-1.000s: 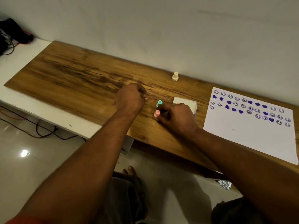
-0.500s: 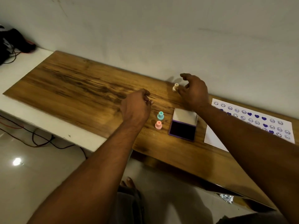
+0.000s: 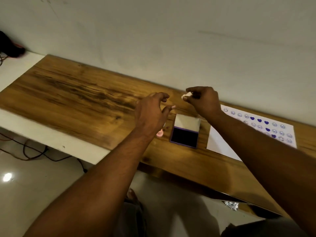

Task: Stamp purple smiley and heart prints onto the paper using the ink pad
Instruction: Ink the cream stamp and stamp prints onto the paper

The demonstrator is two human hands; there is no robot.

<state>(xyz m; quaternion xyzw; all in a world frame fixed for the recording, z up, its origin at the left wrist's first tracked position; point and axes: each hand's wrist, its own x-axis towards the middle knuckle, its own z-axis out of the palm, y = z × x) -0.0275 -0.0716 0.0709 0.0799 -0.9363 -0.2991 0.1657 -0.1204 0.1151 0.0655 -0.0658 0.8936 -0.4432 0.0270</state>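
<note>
Lifted since half a second ago, the small cream plastic stamp [image 3: 185, 96] sits pinched in the right hand [image 3: 204, 101], likely for inking on the open purple ink pad [image 3: 184, 138], while the left hand [image 3: 150, 115] hovers loosely spread, holding nothing.

No readable text, labels, brands or numbers on any item in view.

Signs present: stamped marks on the paper [image 3: 220, 144], purple ink, set in rows along its far edge.
- Smiley prints [image 3: 232, 112]: round outlined faces, the more numerous kind; several at the near right are smudged or blurred.
- Heart prints [image 3: 259, 120]: solid purple, scattered among the smileys; three stand side by side in the first row.

Part of the rows is hidden behind the right forearm, so a count cannot be given.

Ink pad [image 3: 184, 137]: lid and case bear no legible marking.
</note>
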